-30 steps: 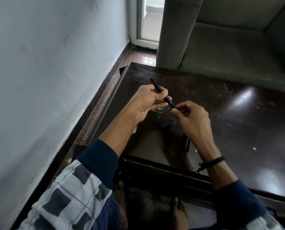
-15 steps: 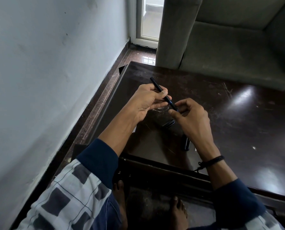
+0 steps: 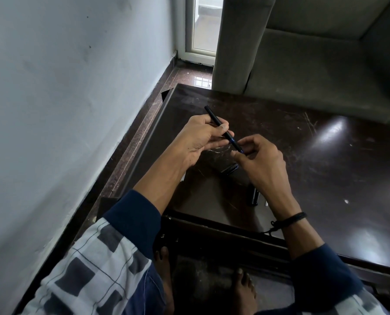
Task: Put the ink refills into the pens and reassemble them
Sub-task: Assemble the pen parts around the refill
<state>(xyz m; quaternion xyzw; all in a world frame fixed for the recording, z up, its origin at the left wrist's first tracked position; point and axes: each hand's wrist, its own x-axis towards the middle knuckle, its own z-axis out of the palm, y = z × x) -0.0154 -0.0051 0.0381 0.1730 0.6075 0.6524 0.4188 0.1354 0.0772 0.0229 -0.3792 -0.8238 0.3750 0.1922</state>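
My left hand (image 3: pixel 200 139) grips a slim black pen barrel (image 3: pixel 214 117) that slants up and away to the left. My right hand (image 3: pixel 261 162) pinches the barrel's lower end, where a bluish tip part (image 3: pixel 238 147) shows between thumb and forefinger. Both hands hover over the dark table (image 3: pixel 325 167). Under them lie two more dark pen pieces: one (image 3: pixel 229 169) between the hands, another (image 3: pixel 254 197) below my right wrist. A pale thin piece (image 3: pixel 183 177) peeks out beside my left forearm.
A pale wall runs along the left, with a strip of glossy floor (image 3: pixel 166 87) between it and the table. A grey sofa (image 3: pixel 314 64) stands right behind the table's far edge. My bare feet (image 3: pixel 244 289) rest on a lower shelf under the near edge.
My right hand has slid slightly down and right along the pen's lower end, fingers shifting around the tip. The left hand and barrel stay almost still.
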